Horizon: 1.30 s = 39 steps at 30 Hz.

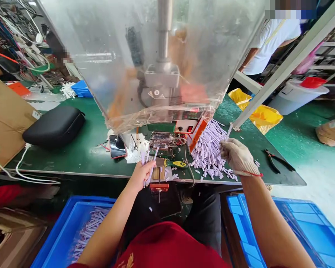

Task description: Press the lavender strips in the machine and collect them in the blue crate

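My bare left hand (142, 174) is closed round several thin pale lavender strips (156, 152), which stick out above and below the fingers. It is just left of a small metal fixture (160, 140) under the press. My right hand (237, 156), in a white knitted glove, pinches one pale strip (229, 130) that points upward. Beside the glove, a heap of similar strips (209, 149) spreads over the green table (95, 160). A scraper with a green and yellow handle (176, 163) lies below the fixture.
A press head (162, 79) hangs behind a clear plastic shield (100, 56). Pliers (277, 162) lie at the right, a phone (117, 146) and a black case (54, 124) at the left. Blue crates (64, 219) flank my legs. A person (268, 44) stands beyond the frame post.
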Each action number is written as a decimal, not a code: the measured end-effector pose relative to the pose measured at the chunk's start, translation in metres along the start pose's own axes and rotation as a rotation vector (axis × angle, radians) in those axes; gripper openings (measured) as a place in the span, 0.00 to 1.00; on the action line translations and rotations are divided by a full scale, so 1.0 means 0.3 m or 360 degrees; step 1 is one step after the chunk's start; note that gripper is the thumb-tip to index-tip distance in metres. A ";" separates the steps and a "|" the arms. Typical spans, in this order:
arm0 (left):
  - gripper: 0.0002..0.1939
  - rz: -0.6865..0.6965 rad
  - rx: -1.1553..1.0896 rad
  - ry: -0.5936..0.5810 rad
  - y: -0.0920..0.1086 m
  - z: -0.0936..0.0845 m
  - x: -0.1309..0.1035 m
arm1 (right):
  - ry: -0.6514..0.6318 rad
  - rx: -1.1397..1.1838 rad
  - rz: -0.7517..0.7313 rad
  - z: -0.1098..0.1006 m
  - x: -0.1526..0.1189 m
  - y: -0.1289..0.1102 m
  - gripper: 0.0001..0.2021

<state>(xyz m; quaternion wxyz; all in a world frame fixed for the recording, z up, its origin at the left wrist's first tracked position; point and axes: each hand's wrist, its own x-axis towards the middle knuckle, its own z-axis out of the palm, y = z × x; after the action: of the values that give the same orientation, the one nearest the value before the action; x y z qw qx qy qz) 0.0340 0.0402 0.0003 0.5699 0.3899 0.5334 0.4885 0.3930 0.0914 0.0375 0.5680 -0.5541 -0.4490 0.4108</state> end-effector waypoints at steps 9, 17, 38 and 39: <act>0.22 -0.0047 -0.0352 0.0083 -0.020 -0.085 -0.105 | -0.0978 0.0124 0.0424 0.489 -0.311 0.017 0.19; 0.20 -0.0139 -0.0527 0.0118 -0.038 -0.149 -0.135 | -0.0790 0.0279 0.0577 0.651 -0.251 0.092 0.14; 0.17 0.0025 0.0119 -0.0106 0.019 -0.160 -0.120 | -0.0785 -0.0173 0.0290 0.588 -0.227 -0.001 0.17; 0.16 0.0045 0.0197 -0.0138 0.032 -0.160 -0.117 | -0.0841 -0.0266 0.0177 0.567 -0.229 -0.023 0.18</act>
<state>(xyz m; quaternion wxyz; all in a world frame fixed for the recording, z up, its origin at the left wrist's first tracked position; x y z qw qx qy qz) -0.0133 0.0043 0.0114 0.5602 0.4527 0.5319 0.4453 0.2108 0.0690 0.0376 0.3604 -0.4964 -0.5827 0.5330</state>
